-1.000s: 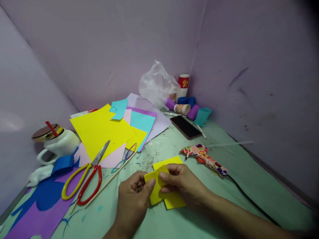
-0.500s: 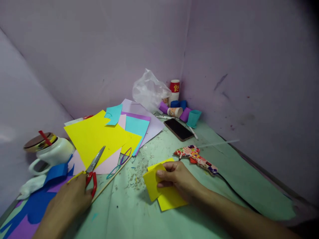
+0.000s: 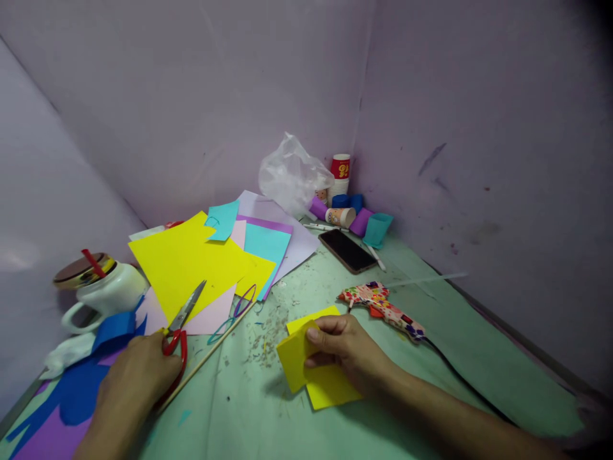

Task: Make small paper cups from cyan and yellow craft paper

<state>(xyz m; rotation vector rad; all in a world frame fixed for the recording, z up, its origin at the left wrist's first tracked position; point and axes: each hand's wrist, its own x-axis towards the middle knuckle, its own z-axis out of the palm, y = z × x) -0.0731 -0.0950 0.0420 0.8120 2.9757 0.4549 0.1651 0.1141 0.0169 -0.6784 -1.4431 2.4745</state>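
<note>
My left hand (image 3: 138, 370) is curled down over the handles of a pair of red-handled scissors (image 3: 181, 338). The scissors' blades point away from me over the yellow sheet; my fingertips are hidden under the hand. In my right hand (image 3: 345, 348), a small folded yellow piece of paper (image 3: 293, 358) is pinched between thumb and fingers. Under that hand lies another yellow paper piece (image 3: 330, 391) on the table. A thin wooden stick (image 3: 205, 358) runs beside the scissors, close to purple and teal loops (image 3: 244, 300).
A large yellow sheet (image 3: 191, 255) tops other coloured papers. At left stand a white mug (image 3: 112, 291) and blue paper cutouts (image 3: 79, 393). A patterned glue gun (image 3: 383, 308) with its cord lies right, below a phone (image 3: 347, 250). Paper cups (image 3: 341, 167) and a plastic bag (image 3: 292, 176) sit behind.
My left hand has moved right, closer over the scissors' handles, and the yellow strip seen beside it is now mostly hidden. My right hand still holds the folded yellow paper. The view has shifted slightly.
</note>
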